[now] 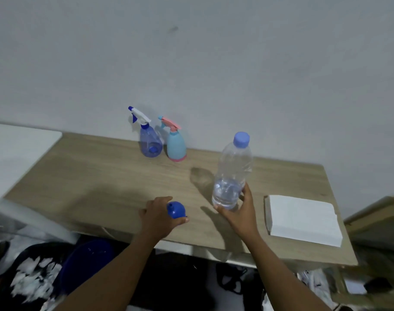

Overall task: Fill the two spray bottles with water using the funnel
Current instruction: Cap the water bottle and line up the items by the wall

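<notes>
Head view, start of the filling task. I see a wooden table [97, 176] set against a pale wall [191, 52], all items on its top. At the right edge lies a white stack of paper [304, 218]. Just left of it stands the water bottle [233, 171], capped in blue and roughly a third full; my right hand [241, 212] grasps it low on the body, thumb and fingers wrapped around the base. At the back, near the wall, stand the two spray bottles, touching or nearly so: the blue sprayer [150, 140] on the left, apparently empty, and the teal sprayer [176, 144] on the right, opaque, so its level cannot be told. Both trigger heads are still screwed on. Smallest, at the near edge, is the blue funnel [175, 210], gripped in my left hand [156, 215], spout pointing away.

Step in hand, as I judge it: gathering tools. Next I must free a hand, unscrew one sprayer head, seat the funnel in the neck, then uncap the water.
</notes>
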`<move>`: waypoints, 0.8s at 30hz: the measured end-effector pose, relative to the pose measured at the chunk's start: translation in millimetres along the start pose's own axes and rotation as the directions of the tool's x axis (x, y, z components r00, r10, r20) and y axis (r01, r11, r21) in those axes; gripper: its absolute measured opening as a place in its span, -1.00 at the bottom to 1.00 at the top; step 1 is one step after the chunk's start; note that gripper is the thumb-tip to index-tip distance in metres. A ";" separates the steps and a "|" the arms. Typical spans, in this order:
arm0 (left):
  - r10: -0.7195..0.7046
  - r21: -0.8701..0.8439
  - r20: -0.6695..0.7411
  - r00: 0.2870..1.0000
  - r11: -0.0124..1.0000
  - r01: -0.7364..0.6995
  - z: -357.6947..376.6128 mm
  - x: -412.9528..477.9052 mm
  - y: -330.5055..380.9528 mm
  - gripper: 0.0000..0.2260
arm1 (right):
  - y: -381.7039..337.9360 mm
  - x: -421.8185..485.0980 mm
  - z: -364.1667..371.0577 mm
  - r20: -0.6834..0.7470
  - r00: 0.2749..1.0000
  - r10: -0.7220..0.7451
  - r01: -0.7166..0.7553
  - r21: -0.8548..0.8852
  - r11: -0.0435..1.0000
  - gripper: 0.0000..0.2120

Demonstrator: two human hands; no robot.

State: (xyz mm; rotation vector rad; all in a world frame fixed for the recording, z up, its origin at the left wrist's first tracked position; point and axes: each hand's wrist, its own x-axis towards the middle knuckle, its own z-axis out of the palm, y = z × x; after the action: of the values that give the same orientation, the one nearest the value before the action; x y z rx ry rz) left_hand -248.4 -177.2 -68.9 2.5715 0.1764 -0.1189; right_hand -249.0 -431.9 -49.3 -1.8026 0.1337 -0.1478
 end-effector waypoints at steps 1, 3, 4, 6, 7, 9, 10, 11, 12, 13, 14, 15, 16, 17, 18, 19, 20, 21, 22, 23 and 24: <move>0.004 0.020 0.019 1.000 1.000 -0.005 1.9 0.3 -4.0 -0.24 | 4.6 0.7 3.2 -0.020 1.000 0.004 -0.004 0.003 1.000 -0.06; -0.015 0.046 0.049 0.999 0.999 0.013 5.7 1.4 -13.1 -0.26 | 8.6 2.8 9.6 -0.070 0.997 0.029 -0.028 0.008 1.000 -0.03; -0.034 0.043 0.054 0.998 0.999 0.031 7.3 2.1 -17.4 -0.24 | 10.4 4.4 12.8 -0.093 0.995 0.045 -0.044 0.007 0.999 -0.02; -0.074 0.034 0.083 0.994 0.997 0.072 7.6 4.0 -20.6 -0.27 | 11.6 9.2 18.6 -0.123 0.991 0.061 -0.061 0.003 0.998 -0.02; -0.081 0.036 0.091 0.993 0.996 0.078 7.1 4.5 -20.8 -0.32 | 12.7 12.2 20.9 -0.134 0.989 0.068 -0.068 0.001 0.998 -0.05; -0.079 0.022 0.073 0.994 0.997 0.078 6.4 5.7 -22.8 -0.41 | 14.7 16.5 25.5 -0.153 0.985 0.085 -0.085 0.004 0.996 -0.14; -0.078 0.005 0.068 0.995 0.997 0.078 5.7 5.7 -23.7 -0.43 | 14.7 17.0 27.9 -0.164 0.982 0.094 -0.095 0.002 0.995 -0.18; -0.070 -0.016 0.059 0.996 0.997 0.071 5.5 6.4 -24.7 -0.44 | 14.2 16.6 29.6 -0.178 0.979 0.099 -0.102 -0.005 0.995 -0.22; -0.055 -0.050 0.052 0.997 0.997 0.058 4.8 7.8 -25.3 -0.43 | 13.4 15.7 31.3 -0.193 0.976 0.097 -0.102 -0.014 0.995 -0.25; -0.033 -0.087 0.044 0.998 0.996 0.037 3.6 10.9 -24.7 -0.41 | 13.0 15.1 32.6 -0.208 0.974 0.088 -0.095 -0.024 0.995 -0.28; 0.003 -0.120 0.021 1.000 0.993 -0.001 2.2 17.2 -22.5 -0.39 | 12.1 15.8 33.6 -0.218 0.973 0.080 -0.089 -0.034 0.995 -0.31; 0.042 -0.148 -0.004 0.999 0.988 -0.042 1.3 27.8 -19.2 -0.38 | 10.6 18.1 34.4 -0.220 0.973 0.073 -0.085 -0.042 0.996 -0.32; 0.076 -0.181 -0.022 0.997 0.980 -0.079 -1.1 41.8 -12.9 -0.38 | 9.0 22.3 35.6 -0.220 0.973 0.068 -0.082 -0.053 0.995 -0.33; 0.100 -0.207 -0.024 0.995 0.973 -0.103 -5.9 57.4 -2.3 -0.39 | 7.4 27.8 37.0 -0.220 0.974 0.063 -0.078 -0.062 0.995 -0.33; 0.115 -0.224 -0.013 0.993 0.968 -0.115 -11.0 74.4 9.3 -0.42 | 6.3 34.0 38.2 -0.220 0.974 0.056 -0.073 -0.069 0.995 -0.33; 0.135 -0.220 0.004 0.991 0.967 -0.131 -17.5 91.9 22.1 -0.43 | 5.6 41.5 39.8 -0.223 0.974 0.052 -0.070 -0.077 0.995 -0.33; 0.161 -0.208 0.020 0.987 0.966 -0.154 -22.4 110.3 33.8 -0.44 | 4.8 50.0 41.9 -0.222 0.974 0.050 -0.069 -0.080 0.994 -0.33; 0.184 -0.177 0.031 0.982 0.968 -0.176 -25.9 127.8 44.3 -0.45 | 4.9 59.3 43.8 -0.221 0.974 0.047 -0.066 -0.081 0.995 -0.33; 0.208 -0.143 0.030 0.978 0.969 -0.202 -27.0 145.9 51.7 -0.46 | 5.3 70.0 46.4 -0.224 0.974 0.038 -0.058 -0.081 0.995 -0.33; 0.217 -0.111 0.032 0.976 0.971 -0.213 -26.1 162.7 56.6 -0.48 | 5.6 81.2 49.4 -0.229 0.973 0.027 -0.046 -0.080 0.996 -0.33; 0.220 -0.085 0.032 0.975 0.972 -0.217 -24.2 176.9 59.7 -0.50 | 5.1 92.7 52.5 -0.233 0.972 0.018 -0.037 -0.078 0.996 -0.33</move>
State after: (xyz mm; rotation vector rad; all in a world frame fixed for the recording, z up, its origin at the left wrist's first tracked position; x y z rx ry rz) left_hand -63.6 -196.3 -38.6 2.4858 -0.1161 -0.0804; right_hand -148.7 -398.6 -63.7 -1.8598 0.3348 -0.3378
